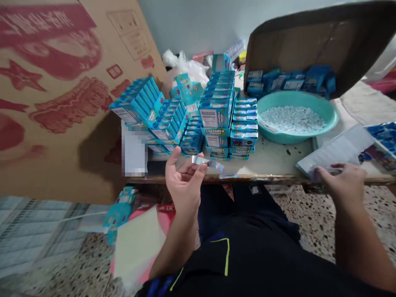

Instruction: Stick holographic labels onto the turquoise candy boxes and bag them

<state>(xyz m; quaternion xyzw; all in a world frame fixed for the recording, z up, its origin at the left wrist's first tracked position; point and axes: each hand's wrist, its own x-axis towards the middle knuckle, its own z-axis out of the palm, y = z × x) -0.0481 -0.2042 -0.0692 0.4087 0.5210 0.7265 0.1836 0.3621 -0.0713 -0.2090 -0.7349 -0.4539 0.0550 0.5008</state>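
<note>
My left hand (185, 180) is raised palm-up before the table edge, its fingers pinching a thin shiny holographic strip (206, 162). My right hand (342, 180) rests at the table's front right edge, fingers curled onto a grey-white flat sheet (337, 151). Stacks of small blue candy boxes (216, 111) stand on the table just beyond my left hand. A teal basin (328, 119) holding small white pieces sits behind them to the right.
A large brown carton with red print (62, 95) leans at the left. An open cardboard box (309, 49) with blue packs stands behind the basin. Flat blue printed sheets (383, 140) lie at far right. Papers and boxes (133, 239) lie on the speckled floor.
</note>
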